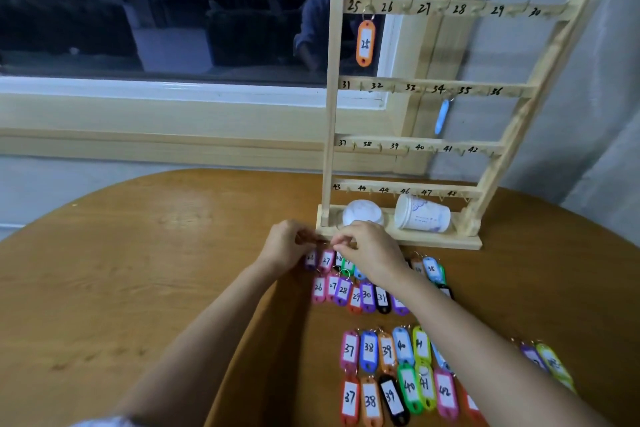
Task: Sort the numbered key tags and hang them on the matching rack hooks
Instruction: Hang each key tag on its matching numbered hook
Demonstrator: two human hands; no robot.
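Key-tag sorting on a round wooden tabletop (156, 270), seen at an early stage. The wooden rack (329, 114) stands at the far edge of the tabletop, right of centre, in front of a dark window (173, 10). Its four rails carry hooks (372, 3) numbered 25 to 48. Only two hooks are filled: the orange tag 25 (365, 43) hangs under its own number on the top rail, and a blue tag (442, 116) hangs edge-on from the second rail between the marks 34 and 35, its number not readable. Two paper cups (422, 215) lie on their sides in the base of the rack.

The remaining key tags (356, 295) lie flat in ordered rows between the rack and the near edge. One row runs 26 to 31, with a further row just beyond it, partly covered by the hands. Two rows nearer the near edge run 37 to 41 and 37 to 42, and a few more tags lie toward the right edge. Most numbers seem to appear twice.

The left hand (284, 248) and the right hand (370, 253) meet just in front of the rack base, fingers curled. The fingertips of both appear to pinch a small key ring (323, 243) at the top of the far row; which tag it belongs to cannot be told.

Judged from the layout, sorting is largely done and hanging has barely begun, with hook 26 probably next
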